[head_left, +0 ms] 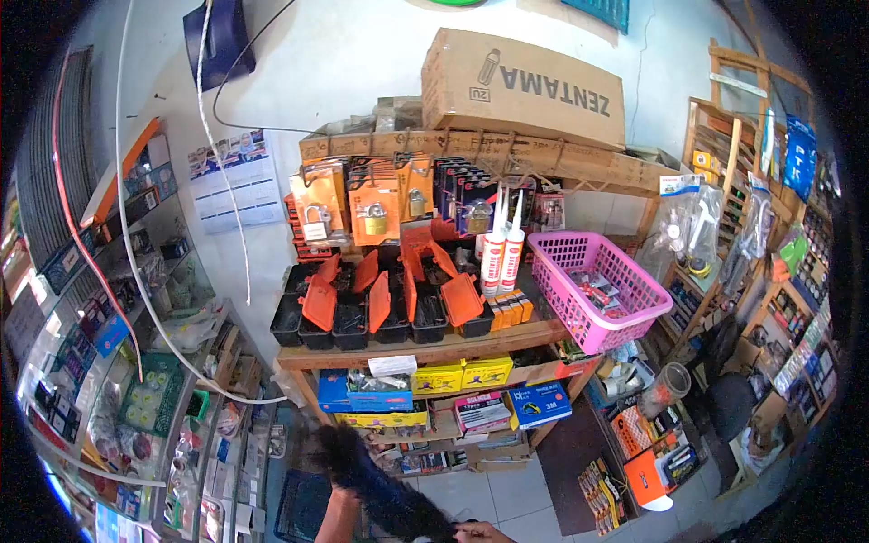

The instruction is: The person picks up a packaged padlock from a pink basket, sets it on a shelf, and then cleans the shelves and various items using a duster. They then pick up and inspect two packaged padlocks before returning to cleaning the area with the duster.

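Note:
A long, black, fluffy duster (389, 493) slants across the bottom of the head view, from upper left to lower right. At its lower right end is my right hand (482, 532), partly cut off by the frame edge, with its fingers closed on the duster's end. My left hand (339, 509) comes up from below and meets the duster's left side. Its fingers are hidden behind the dark fluff, so their grip does not show. Beyond the duster stands a wooden shelf (407, 357) with goods on its lower levels.
Black bins with orange lids (378, 301), white sealant tubes (503, 258) and a pink basket (602, 312) sit on the shelf top. Padlocks (375, 219) hang above, below a large cardboard box (525, 86). A glass display case (167, 398) stands left; a white cable (149, 317) dangles nearby.

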Demonstrator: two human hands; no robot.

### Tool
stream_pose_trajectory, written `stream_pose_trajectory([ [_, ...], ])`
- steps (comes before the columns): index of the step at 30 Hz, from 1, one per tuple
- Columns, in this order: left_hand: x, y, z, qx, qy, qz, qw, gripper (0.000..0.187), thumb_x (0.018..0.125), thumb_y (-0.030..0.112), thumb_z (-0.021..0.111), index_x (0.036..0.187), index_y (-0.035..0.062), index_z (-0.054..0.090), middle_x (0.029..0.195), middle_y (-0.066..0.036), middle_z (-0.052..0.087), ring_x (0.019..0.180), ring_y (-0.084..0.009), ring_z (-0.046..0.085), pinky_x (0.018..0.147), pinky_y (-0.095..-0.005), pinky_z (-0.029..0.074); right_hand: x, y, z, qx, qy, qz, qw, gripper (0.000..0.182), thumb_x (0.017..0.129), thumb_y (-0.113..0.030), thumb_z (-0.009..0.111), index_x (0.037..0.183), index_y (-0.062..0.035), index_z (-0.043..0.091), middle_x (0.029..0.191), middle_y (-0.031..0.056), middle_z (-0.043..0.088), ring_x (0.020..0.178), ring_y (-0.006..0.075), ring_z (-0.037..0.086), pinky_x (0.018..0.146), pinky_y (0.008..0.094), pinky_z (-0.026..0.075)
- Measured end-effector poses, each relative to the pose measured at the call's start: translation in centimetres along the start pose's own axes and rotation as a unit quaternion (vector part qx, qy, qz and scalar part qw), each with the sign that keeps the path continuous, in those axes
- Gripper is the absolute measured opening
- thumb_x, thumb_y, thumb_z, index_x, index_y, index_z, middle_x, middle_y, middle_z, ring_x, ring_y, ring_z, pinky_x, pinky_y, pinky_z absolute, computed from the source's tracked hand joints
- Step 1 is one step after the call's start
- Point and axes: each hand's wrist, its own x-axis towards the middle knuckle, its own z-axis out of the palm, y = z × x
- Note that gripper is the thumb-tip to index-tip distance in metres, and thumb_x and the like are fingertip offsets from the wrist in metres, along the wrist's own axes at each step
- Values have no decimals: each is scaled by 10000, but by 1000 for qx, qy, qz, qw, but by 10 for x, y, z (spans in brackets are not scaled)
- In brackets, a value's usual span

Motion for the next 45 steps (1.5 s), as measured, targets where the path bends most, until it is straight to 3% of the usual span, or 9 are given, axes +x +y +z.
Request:
stream_pose_trajectory([
  [6,-1,6,-46,334,102,19,937,389,1004,322,439,1308,82,473,1186,-82,591,1127,-213,542,955,-357,451,-2,-9,-7,-74,55,84,992,304,972,-250,573,1190,-41,606,975,26,644,908,155,596,813,343,486],
  [21,12,31,21,-51,161,116,979,579,952,541,409,1332,110,476,1196,-82,597,1062,-266,582,870,-437,504,20,-18,27,-140,79,14,987,242,954,-274,609,984,-35,621,805,-78,500,770,67,449,694,252,412],
  [24,26,30,-14,23,-169,90,981,580,964,543,380,1339,112,482,1251,-68,580,1131,-274,559,981,-454,437,29,5,7,-204,80,-6,976,218,958,-235,596,964,-17,597,701,-63,469,660,52,445,619,223,387],
  [29,21,29,41,-28,60,96,993,594,964,524,391,1349,75,444,1194,-96,596,1083,-299,583,919,-472,495,35,18,-13,-196,-10,94,976,435,945,-288,610,1273,-3,571,805,4,593,712,74,509,677,233,442],
  [33,9,38,52,-108,-57,56,991,589,977,483,393,1413,89,356,1238,-136,574,1104,-317,575,950,-494,470,40,2,1,-222,56,-38,973,222,986,-183,534,829,-25,536,634,-49,435,549,28,369,491,219,302],
  [37,21,32,-3,206,31,141,968,571,988,496,350,1402,105,398,1268,-110,566,1126,-303,569,957,-479,466,47,2,-1,-205,-46,32,977,208,982,-184,540,852,-23,559,640,-49,446,580,29,388,504,219,311],
  [39,30,34,-39,574,143,130,796,567,991,506,333,1394,116,422,1283,-95,564,1146,-299,562,967,-474,460,46,1,5,-193,69,19,979,256,956,-261,593,909,-10,571,684,-63,469,639,46,428,555,234,354],
  [41,6,47,33,-91,90,117,985,548,985,480,368,1375,98,414,1244,-122,582,1099,-318,588,917,-516,483,48,-15,5,-220,50,41,973,274,958,-275,589,967,-2,603,682,-62,466,646,48,429,565,236,363],
  [45,16,38,-17,56,49,107,991,493,982,468,389,1294,98,481,1188,-114,604,1046,-304,608,893,-465,502,50,-18,10,-235,-26,76,969,271,963,-279,580,992,-12,619,671,-54,457,616,49,408,561,237,360],
])
